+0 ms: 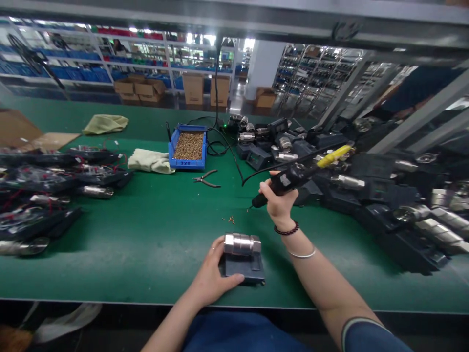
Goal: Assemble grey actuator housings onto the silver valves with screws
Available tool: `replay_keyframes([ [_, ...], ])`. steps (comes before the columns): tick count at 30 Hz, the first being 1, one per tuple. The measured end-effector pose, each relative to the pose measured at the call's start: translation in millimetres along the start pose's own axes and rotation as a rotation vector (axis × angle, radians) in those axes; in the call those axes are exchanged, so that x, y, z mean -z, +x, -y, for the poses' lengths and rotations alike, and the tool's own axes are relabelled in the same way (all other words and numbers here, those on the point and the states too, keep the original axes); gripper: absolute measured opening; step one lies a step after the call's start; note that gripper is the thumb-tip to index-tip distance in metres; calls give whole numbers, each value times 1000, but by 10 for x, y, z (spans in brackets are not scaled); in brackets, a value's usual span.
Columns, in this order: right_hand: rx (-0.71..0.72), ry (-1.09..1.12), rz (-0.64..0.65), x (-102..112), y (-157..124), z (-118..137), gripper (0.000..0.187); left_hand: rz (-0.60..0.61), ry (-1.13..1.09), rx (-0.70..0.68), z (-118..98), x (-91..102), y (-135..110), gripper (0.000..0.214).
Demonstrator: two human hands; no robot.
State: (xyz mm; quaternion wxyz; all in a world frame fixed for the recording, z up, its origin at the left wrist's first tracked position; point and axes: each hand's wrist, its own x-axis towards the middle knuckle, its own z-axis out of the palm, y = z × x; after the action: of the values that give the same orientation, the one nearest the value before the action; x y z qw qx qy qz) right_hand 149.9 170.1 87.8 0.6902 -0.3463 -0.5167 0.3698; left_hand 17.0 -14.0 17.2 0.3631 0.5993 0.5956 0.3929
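Near the front edge of the bench, my left hand [211, 274] is closed around the left side of a dark grey plastic housing [244, 268]. A shiny metal threaded fitting [242, 243] lies along the housing's far side. My right hand [280, 198] grips a black electric screwdriver [287, 180] with yellow on its rear end. Its bit points down and left, close above the bench, with what looks like a small screw at the tip. Several loose brass-coloured screws [231, 219] lie on the green bench [176, 220] beyond the housing.
A blue bin [187, 166] full of small screws stands farther back, near pliers [207, 179] and a pale cloth [151, 161]. Opened units with wires [47, 178] crowd the left. Housings with metal fittings [381, 210] pile up on the right. A black cable [234, 159] trails to the screwdriver.
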Motion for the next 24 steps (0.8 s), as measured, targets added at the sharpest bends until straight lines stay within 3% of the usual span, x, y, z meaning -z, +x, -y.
replay_keyframes([
  [4, -6, 32, 37, 23, -33, 70, 29, 29, -70, 26, -81, -98, -33, 64],
  [7, 0, 91, 45, 21, -40, 291, 31, -10, -99, 8, -104, -41, -70, 58],
  [9, -11, 195, 44, 3, -52, 512, 32, -47, -98, -22, -103, 44, -75, 42],
  [11, -45, 322, 54, -23, -76, 757, 31, -124, -84, -51, -105, 138, -58, 24],
  [16, -122, 490, 152, -88, -182, 1223, 30, -439, 19, -153, -196, 274, 30, 19],
  [20, -150, 574, 290, -122, -275, 1335, 29, -536, 150, -310, -302, 278, 88, 21],
  [24, -156, 562, 352, -149, -333, 1337, 28, -564, 191, -361, -337, 291, 107, 16],
])
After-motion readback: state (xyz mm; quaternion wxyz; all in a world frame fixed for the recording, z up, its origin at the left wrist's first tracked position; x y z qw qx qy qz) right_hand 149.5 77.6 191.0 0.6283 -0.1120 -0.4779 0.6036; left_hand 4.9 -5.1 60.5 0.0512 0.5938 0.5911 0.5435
